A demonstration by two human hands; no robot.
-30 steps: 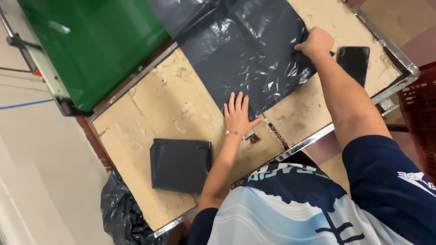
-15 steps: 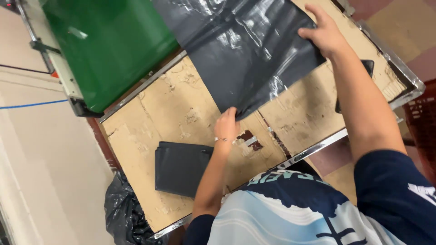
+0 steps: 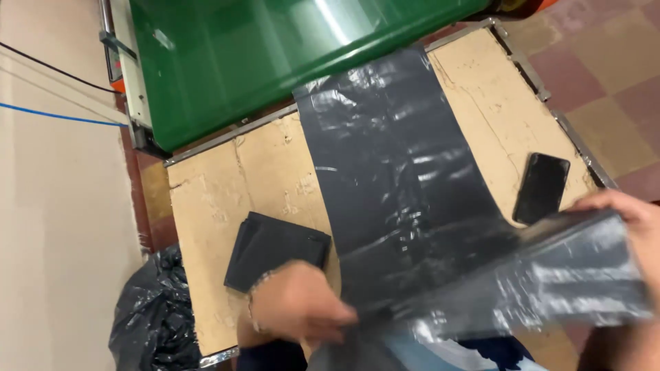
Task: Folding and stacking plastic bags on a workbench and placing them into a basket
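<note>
Two hands: both gripped the near end of one long dark grey plastic bag (image 3: 405, 199) and held that end lifted off the bench (image 3: 213, 199)
Left hand (image 3: 295, 312): blurred, at the near edge of the bench, fingers closed on the bag's near left corner; a thin bracelet sat on the wrist
Right hand (image 3: 636, 227): at the near right corner of the bench, partly cut off by the picture's edge; fingers curled over the bag's near right corner, pinching the plastic
Bag position: it lay flat down the middle of the bench from the far edge, where it met the green conveyor belt (image 3: 275, 55), then rose and folded toward the person at the near edge
Bench top: covered in worn brown cardboard inside a metal frame
Folded stack (image 3: 275, 251): dark folded bags lay on the cardboard left of the long bag, just beyond the left hand
Phone (image 3: 541, 187): black, face down near the right edge, just beside the bag
Floor left of the bench: a crumpled black sack (image 3: 151, 319)
</note>
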